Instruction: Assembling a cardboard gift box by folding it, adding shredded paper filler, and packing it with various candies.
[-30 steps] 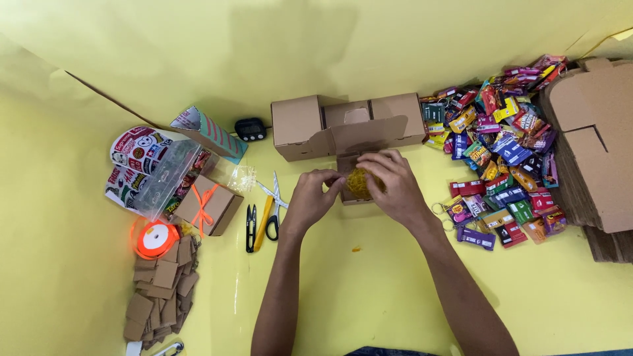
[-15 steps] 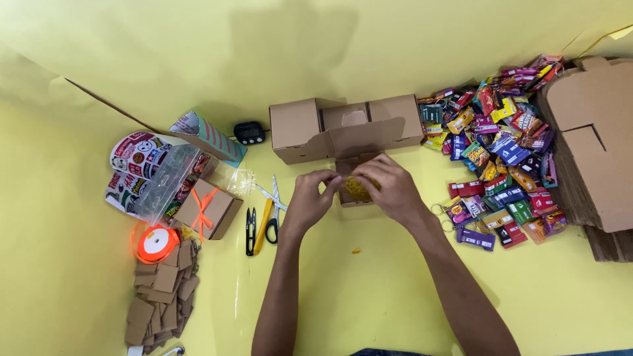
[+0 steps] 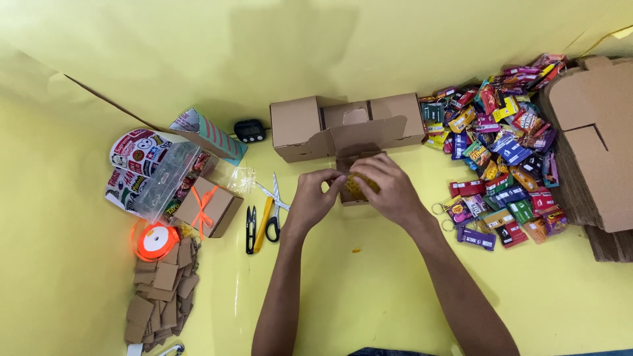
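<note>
My left hand [image 3: 312,195] and my right hand [image 3: 388,186] meet over a small open cardboard box [image 3: 351,162] in the middle of the yellow table. Between the fingers sits a small yellow packet [image 3: 356,185], gripped by my right hand and pinched at its left edge by my left hand. The box under the hands is mostly hidden. Just behind it stand larger folded cardboard boxes [image 3: 343,124] with open flaps.
A heap of colourful small packets with key rings [image 3: 501,151] lies to the right, beside stacked flat cardboard [image 3: 597,145]. On the left lie scissors [image 3: 271,207], a black snipper [image 3: 250,229], an orange ribbon spool [image 3: 153,240], a ribbon-tied box [image 3: 208,206], a sticker sheet [image 3: 135,158] and cardboard tags [image 3: 161,296].
Both hands stay over the small box and shift only slightly while the fingers work the yellow packet. Nothing else has moved.
</note>
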